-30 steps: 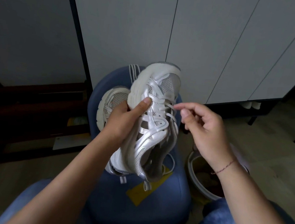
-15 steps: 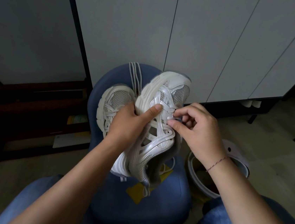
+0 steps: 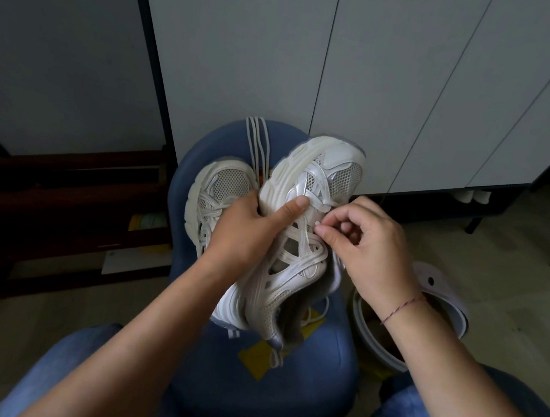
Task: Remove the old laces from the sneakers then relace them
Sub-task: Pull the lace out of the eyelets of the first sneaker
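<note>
My left hand [image 3: 250, 229] grips a white sneaker [image 3: 300, 245] held toe-up above a blue stool, thumb pressed across its upper lacing. My right hand [image 3: 362, 242] pinches a white lace [image 3: 316, 225] at the sneaker's right eyelet row, thumb and forefinger together. A second white sneaker [image 3: 215, 191] lies on the stool behind my left hand, partly hidden. Several loose white laces [image 3: 257, 144] drape over the stool's far edge.
The blue stool [image 3: 280, 387] stands between my knees with a yellow label on its seat. A white bucket [image 3: 375, 336] sits on the floor at right. Grey cabinet doors [image 3: 383, 83] rise behind, and a dark wooden shelf [image 3: 62, 201] sits at left.
My right hand moved from open air left onto the sneaker and pinched the lace. The held sneaker tilted slightly right and lowered toward the stool.
</note>
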Tool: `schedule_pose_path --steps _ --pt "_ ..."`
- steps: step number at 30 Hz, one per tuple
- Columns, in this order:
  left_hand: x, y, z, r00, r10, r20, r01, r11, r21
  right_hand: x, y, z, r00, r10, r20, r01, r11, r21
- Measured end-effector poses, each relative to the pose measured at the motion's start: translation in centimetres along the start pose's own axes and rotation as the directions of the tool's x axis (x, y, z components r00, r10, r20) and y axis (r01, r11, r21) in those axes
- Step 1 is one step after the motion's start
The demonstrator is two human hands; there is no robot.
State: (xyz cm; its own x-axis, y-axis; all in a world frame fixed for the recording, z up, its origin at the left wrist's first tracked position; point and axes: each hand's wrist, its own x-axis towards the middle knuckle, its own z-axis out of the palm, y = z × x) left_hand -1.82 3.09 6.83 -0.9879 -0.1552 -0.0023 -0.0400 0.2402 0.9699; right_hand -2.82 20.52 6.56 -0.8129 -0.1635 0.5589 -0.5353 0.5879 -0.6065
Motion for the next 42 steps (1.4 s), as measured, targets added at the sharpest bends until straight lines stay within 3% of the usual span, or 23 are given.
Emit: schedule_pose_path --steps 3,5,7,8,10,11,12,13,16,17,21,24,26,28,30,31,33,35,36,37,39,40,42 --pt "0.0 0.0 -0.2 1.0 -0.005 0.026 0.006 1.0 -0.022 0.1 0.0 -0.2 0.996 -0.053 0.076 0.052 0.998 0.017" --pt "-0.1 0.3 -0.3 0.999 -0.006 0.045 0.009 0.998 -0.065 0.3 0.3 -0.5 0.994 -0.018 0.11 0.0 0.986 0.165" --pt "-0.3 0.5 -0.2 0.998 -0.015 0.065 0.024 0.989 -0.145 0.4 0.3 -0.7 0.987 0.083 0.139 -0.133 0.907 0.401" --pt "-0.3 0.6 -0.1 0.997 -0.024 0.078 0.039 0.981 -0.19 0.4 0.2 -0.8 0.977 0.154 0.147 -0.211 0.8 0.562" --pt "-0.4 0.7 0.1 0.993 -0.044 0.11 0.071 0.964 -0.257 0.4 -0.5 -1.1 0.921 0.321 0.22 -0.343 0.403 0.848" --pt "-0.4 0.7 0.1 0.991 -0.048 0.121 0.079 0.959 -0.272 0.5 -0.6 -1.1 0.89 0.37 0.267 -0.37 0.242 0.897" --pt "-0.4 0.7 0.2 0.99 -0.05 0.129 0.084 0.956 -0.28 0.6 -0.6 -1.2 0.873 0.39 0.292 -0.386 0.186 0.904" --pt "-0.4 0.6 0.2 0.99 -0.052 0.131 0.088 0.955 -0.283 0.6 -0.4 -1.3 0.873 0.392 0.291 -0.4 0.235 0.886" --pt "-0.4 0.4 0.3 0.992 -0.049 0.114 0.077 0.964 -0.254 0.4 0.3 -1.2 0.958 0.253 0.137 -0.285 0.765 0.577" --pt "-0.4 0.3 0.3 0.994 -0.046 0.1 0.068 0.971 -0.228 0.2 0.3 -1.1 0.977 0.189 0.095 -0.212 0.87 0.445" --pt "-0.4 0.0 0.8 0.997 -0.035 0.063 0.044 0.989 -0.139 0.1 -0.1 -0.8 0.999 -0.047 0.001 0.047 0.998 0.053" --pt "-0.3 -0.2 1.0 0.997 -0.038 0.063 0.045 0.992 -0.121 0.6 0.0 -0.5 0.988 -0.156 0.009 0.155 0.966 -0.206" --pt "-0.4 0.0 1.0 0.998 -0.03 0.053 0.036 0.992 -0.119 0.7 0.2 -0.2 0.977 -0.213 0.003 0.208 0.953 -0.219" --pt "-0.5 0.2 0.9 0.998 -0.032 0.061 0.039 0.992 -0.124 0.5 0.3 -0.1 0.987 -0.159 0.003 0.159 0.987 -0.016" --pt "-0.5 0.4 0.8 0.995 -0.049 0.089 0.065 0.98 -0.189 0.7 0.1 -0.5 0.999 0.045 0.006 -0.045 0.94 0.337" --pt "-0.5 0.5 0.7 0.993 -0.06 0.101 0.081 0.97 -0.227 0.8 -0.1 -0.8 0.987 0.163 0.007 -0.143 0.846 0.514" --pt "-0.4 0.4 0.5 0.992 -0.075 0.107 0.101 0.959 -0.264 1.2 -0.2 -1.3 0.932 0.362 0.034 -0.242 0.548 0.801" --pt "-0.3 0.2 0.4 0.991 -0.076 0.107 0.102 0.959 -0.264 1.4 0.1 -1.5 0.858 0.499 0.125 -0.281 0.251 0.926" --pt "-0.3 0.2 0.5 0.991 -0.076 0.113 0.104 0.957 -0.269 1.4 0.2 -1.5 0.836 0.525 0.158 -0.307 0.209 0.928" --pt "-0.3 0.2 0.5 0.989 -0.08 0.122 0.112 0.954 -0.278 1.4 0.4 -1.6 0.835 0.528 0.156 -0.345 0.28 0.896" --pt "-0.5 0.1 0.6 0.988 -0.09 0.123 0.121 0.952 -0.28 1.1 0.9 -1.6 0.897 0.438 0.063 -0.37 0.664 0.649" --pt "-0.5 0.1 0.7 0.99 -0.089 0.112 0.117 0.956 -0.269 0.9 0.9 -1.5 0.942 0.336 0.022 -0.308 0.834 0.457" --pt "-0.5 0.0 0.9 0.995 -0.072 0.075 0.085 0.977 -0.197 0.5 0.8 -1.2 0.994 0.104 -0.033 -0.099 0.986 0.131"
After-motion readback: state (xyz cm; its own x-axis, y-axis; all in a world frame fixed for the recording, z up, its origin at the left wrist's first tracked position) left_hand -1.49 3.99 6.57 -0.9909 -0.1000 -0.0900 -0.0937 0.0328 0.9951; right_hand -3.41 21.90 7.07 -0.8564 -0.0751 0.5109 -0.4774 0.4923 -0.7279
